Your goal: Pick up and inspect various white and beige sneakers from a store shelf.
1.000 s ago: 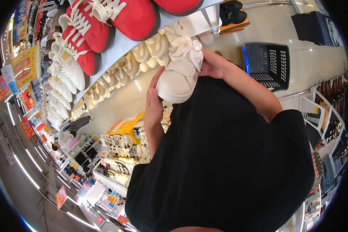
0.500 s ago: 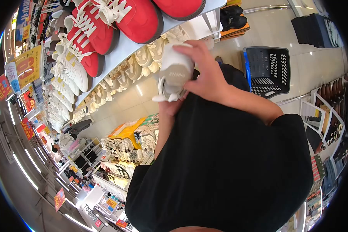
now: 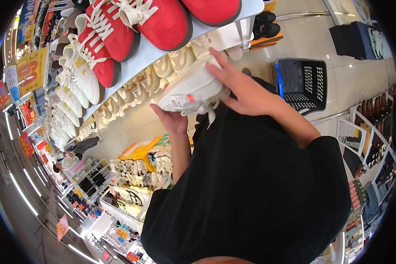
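Upper centre, I now have the white shoe turned side-on, laces dangling; my right hand and left hand, both half-curled, grip it.

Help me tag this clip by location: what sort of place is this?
Probably a shoe shop, or the shoe section of a bigger store. Red shoes line a shelf near rows of paler shoes, a yellow sign bears large figures, and a basket stands nearby.
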`<state>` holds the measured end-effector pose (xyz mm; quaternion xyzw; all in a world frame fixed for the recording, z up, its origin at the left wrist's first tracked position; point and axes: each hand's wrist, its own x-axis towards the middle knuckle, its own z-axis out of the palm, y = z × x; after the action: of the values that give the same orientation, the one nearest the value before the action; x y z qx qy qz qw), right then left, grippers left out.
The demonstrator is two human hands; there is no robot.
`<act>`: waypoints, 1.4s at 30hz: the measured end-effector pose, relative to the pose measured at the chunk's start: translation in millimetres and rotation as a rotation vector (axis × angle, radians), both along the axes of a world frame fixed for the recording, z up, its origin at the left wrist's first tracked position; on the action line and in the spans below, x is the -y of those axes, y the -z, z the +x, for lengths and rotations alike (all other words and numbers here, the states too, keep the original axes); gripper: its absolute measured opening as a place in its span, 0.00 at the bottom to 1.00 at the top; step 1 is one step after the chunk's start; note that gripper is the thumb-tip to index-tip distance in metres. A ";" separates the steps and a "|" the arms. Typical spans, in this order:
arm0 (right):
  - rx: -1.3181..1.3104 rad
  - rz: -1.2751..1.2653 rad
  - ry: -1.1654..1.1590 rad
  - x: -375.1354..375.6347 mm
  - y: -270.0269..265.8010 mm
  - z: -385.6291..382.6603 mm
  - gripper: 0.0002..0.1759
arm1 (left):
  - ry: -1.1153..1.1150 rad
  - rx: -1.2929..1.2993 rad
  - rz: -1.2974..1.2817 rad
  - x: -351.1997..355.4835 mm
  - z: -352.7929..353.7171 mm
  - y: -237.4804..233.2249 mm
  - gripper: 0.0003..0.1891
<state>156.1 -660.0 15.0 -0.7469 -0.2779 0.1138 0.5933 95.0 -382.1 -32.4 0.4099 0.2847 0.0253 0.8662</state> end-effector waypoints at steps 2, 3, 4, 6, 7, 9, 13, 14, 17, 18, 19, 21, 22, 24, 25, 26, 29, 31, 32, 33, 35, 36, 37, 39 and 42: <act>-0.005 -0.091 0.031 10.1 10.4 0.3 0.55 | -0.039 0.122 0.179 8.1 4.3 -15.7 0.47; -0.023 -0.098 0.055 13.7 17.8 -1.2 0.54 | -0.027 0.203 0.314 9.9 6.9 -19.3 0.48; -0.041 -0.105 0.078 17.3 24.2 -2.8 0.54 | -0.015 0.284 0.447 11.6 9.3 -21.4 0.49; -0.199 -0.095 0.111 20.3 29.8 -1.9 0.51 | 0.008 0.397 0.703 20.5 15.1 -30.6 0.51; -0.371 -0.009 0.135 18.5 37.5 -0.7 0.49 | 0.018 0.431 0.826 31.0 18.3 -37.3 0.52; -0.711 0.168 0.184 12.3 52.2 1.3 0.46 | 0.095 0.542 1.086 45.1 18.7 -36.6 0.54; -0.986 0.539 0.179 2.2 46.7 12.0 0.43 | 0.356 1.008 1.644 69.8 33.5 -30.6 0.55; -0.983 0.570 0.218 -2.3 47.7 16.0 0.42 | 0.338 1.117 1.572 79.2 40.7 -21.3 0.39; -0.964 0.686 0.323 -12.2 55.1 24.6 0.42 | 0.399 1.358 1.701 84.2 52.6 -1.0 0.30; -0.959 0.723 0.362 -14.9 58.8 26.9 0.42 | 0.442 1.391 1.778 84.2 56.8 3.8 0.27; -0.954 0.759 0.400 -16.7 61.8 29.2 0.42 | 0.496 1.365 1.794 84.2 60.2 8.7 0.27; -0.964 0.841 0.443 -18.7 68.4 35.8 0.42 | 0.601 1.314 1.824 87.0 65.7 18.8 0.26; -0.927 0.873 0.455 -20.7 75.2 39.6 0.42 | 0.620 1.213 1.751 92.4 66.0 24.4 0.30; -0.910 0.920 0.511 -24.5 84.1 47.1 0.37 | 0.572 1.114 1.710 99.7 70.0 39.6 0.34; -0.860 0.890 0.521 -26.9 90.2 51.3 0.36 | 0.551 1.063 1.688 101.8 71.4 47.4 0.35; -0.811 0.859 0.532 -29.8 98.6 55.6 0.35 | 0.544 0.965 1.664 103.3 71.5 55.0 0.37; -0.748 0.795 0.596 -39.6 122.6 67.3 0.33 | 0.541 0.788 1.634 101.6 74.4 75.7 0.40; -0.822 0.853 0.606 -42.2 127.7 72.4 0.33 | 0.564 0.819 1.680 97.0 82.3 82.9 0.41; -0.860 0.828 0.639 -42.9 132.3 75.6 0.31 | 0.595 0.832 1.717 96.5 85.0 86.6 0.40; -0.898 0.801 0.669 -42.8 135.8 79.1 0.30 | 0.622 0.843 1.754 97.4 88.0 88.5 0.40; -0.878 0.742 0.697 -42.9 141.6 79.1 0.29 | 0.649 0.864 1.796 98.6 91.8 91.2 0.39; -0.820 0.710 0.696 -42.6 141.0 75.9 0.28 | 0.648 0.876 1.800 99.3 93.4 93.6 0.38; -0.763 0.679 0.695 -42.3 141.9 72.9 0.27 | 0.650 0.888 1.803 99.1 94.9 96.0 0.37; -0.763 0.666 0.676 -41.9 149.5 65.2 0.23 | 0.693 0.885 1.842 98.9 98.0 100.4 0.37; -0.974 0.657 0.708 -40.2 144.9 48.7 0.19 | 0.733 0.888 1.871 99.0 100.5 107.7 0.36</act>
<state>204.8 -619.9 -129.9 -0.4375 0.2615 0.1456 0.8479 195.5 -481.1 -140.1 0.9189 -0.3231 0.1176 0.1932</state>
